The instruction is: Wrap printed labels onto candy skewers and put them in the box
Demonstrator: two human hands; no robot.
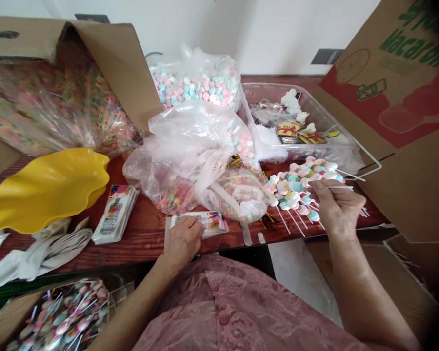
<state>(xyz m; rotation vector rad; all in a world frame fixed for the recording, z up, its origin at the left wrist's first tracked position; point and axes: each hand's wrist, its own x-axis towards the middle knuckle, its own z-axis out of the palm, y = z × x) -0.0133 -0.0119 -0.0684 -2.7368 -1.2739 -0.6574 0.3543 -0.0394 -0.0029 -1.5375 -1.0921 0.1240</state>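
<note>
One yellow bowl (47,187), two stacks of printed wrappers (116,213), one clear plastic tray (351,141), two hands.

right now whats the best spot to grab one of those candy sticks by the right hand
Probably the bare white stick end, pinched from the table's near edge. The candy sticks lie flat with sticks fanning toward the person, beside the right hand, candy heads packed together farther back.

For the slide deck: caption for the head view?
Left hand presses small printed bags; right hand holds a skewer over pastel candy skewers.
</note>
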